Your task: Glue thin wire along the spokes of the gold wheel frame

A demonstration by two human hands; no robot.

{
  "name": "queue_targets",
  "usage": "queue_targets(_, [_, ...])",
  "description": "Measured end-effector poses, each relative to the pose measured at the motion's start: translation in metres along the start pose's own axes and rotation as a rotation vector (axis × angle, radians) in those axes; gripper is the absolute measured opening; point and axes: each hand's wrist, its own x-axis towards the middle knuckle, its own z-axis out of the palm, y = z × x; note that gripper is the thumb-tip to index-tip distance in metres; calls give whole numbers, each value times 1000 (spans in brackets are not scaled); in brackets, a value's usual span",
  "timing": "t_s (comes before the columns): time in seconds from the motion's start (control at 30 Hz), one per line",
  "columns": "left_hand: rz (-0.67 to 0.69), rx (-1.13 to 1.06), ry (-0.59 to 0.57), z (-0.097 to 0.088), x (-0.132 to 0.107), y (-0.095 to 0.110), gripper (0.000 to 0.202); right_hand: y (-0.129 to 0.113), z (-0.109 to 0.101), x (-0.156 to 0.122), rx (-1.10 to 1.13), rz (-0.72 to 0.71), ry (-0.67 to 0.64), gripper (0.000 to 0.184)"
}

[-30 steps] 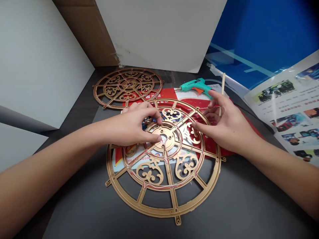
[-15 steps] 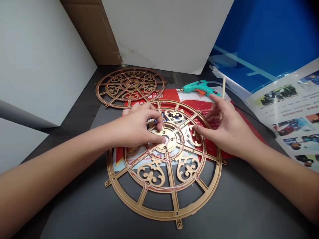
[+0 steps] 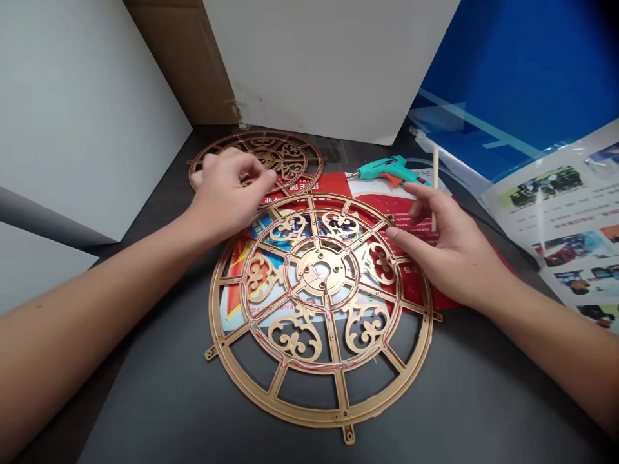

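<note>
Left hand [image 3: 227,183] hangs over a round gold openwork frame with red-and-white wires [image 3: 291,170] by the counter's [image 3: 459,399] far edge; thumb and forefinger nearly meet, can't tell if grip holds anything. Large gold wheel-shaped frame, scrolled, wired red and white [image 3: 313,281], lies flat mid-counter, partly over a red-and-white printed sheet [image 3: 333,185]. Teal glue gun [image 3: 377,169] beyond. Right hand [image 3: 457,251] by its right rim: thumb spread, curled fingers grasping thin cream stick [image 3: 436,169].

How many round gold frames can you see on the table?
2: the near frame, in the middle, and the far frame, behind it, partly hidden by the left hand.
</note>
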Motion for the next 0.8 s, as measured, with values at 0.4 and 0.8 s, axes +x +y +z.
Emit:
queue_targets(0.4, [12, 153, 186, 10, 8, -35, 28, 10, 1, -2, 147, -120, -15, 82])
queue_targets(0.8, [-50, 47, 114, 0, 9, -37, 32, 6, -1, -3, 174, -297, -36, 79])
